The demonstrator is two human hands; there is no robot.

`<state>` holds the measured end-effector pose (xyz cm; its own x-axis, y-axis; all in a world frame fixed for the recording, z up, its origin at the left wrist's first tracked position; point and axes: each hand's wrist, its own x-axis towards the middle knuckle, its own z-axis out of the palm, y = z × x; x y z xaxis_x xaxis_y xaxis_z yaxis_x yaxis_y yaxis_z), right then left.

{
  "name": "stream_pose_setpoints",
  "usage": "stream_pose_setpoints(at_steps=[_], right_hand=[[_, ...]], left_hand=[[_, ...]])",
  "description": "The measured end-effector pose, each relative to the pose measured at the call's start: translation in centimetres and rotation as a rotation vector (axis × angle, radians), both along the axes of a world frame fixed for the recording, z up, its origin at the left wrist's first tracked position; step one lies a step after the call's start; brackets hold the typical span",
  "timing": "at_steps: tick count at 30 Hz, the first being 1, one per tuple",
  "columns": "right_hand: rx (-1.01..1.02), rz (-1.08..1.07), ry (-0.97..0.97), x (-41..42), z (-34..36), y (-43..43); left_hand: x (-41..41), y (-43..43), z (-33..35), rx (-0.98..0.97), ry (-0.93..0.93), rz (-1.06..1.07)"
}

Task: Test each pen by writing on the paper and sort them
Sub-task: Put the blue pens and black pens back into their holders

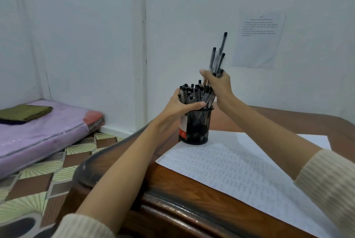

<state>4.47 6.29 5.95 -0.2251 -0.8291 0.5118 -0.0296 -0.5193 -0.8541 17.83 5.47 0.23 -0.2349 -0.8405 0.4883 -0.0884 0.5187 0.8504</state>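
Note:
A black mesh pen cup [197, 124] stands on the far corner of a written-on white paper [240, 168], packed with several grey pens with black caps [194, 92]. My left hand [180, 106] wraps round the cup's rim and the pens on its left side, thumb lying across the front. My right hand [216, 84] grips a bunch of several pens [218, 59] just above the cup's right edge; their capped ends point up and right, and their lower ends still reach into the cup.
The paper lies on a dark wooden table [172, 186] with a raised curved edge. A second sheet [315, 139] peeks out at the right. A printed notice [258, 40] hangs on the white wall. A purple mattress [38, 132] lies on the tiled floor at left.

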Motion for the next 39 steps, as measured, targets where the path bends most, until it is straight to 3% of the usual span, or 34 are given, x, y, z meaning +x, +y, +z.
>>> stream_pose_setpoints(at_steps=[11,17,24,29,31,36,39], right_hand=[[0.095,0.218,0.276,-1.7,-1.0,1.3],[0.009,0.282,0.071,-2.7,2.2,1.1],[-0.134,0.125,0.11,-0.5,1.6,-1.8],[-0.053,0.075,0.619,-2.4,1.9,-0.9],[-0.001,0.116,0.721,-3.3,2.9,0.7],[0.024,0.121,0.421,-3.8,6.1,1.7],[0.042,0.102,0.497,-2.3,5.1,1.1]], left_hand=[[0.3,-0.2,-0.2,0.011,-0.025,0.001],[0.4,0.0,-0.2,0.013,-0.052,-0.006],[0.4,0.0,-0.2,0.026,-0.04,-0.01],[0.4,0.0,0.0,0.023,-0.031,-0.017],[0.3,0.1,0.0,0.025,-0.034,-0.021],[0.2,0.2,0.1,0.034,-0.036,-0.04],[0.1,0.3,0.1,0.046,-0.033,-0.042]])
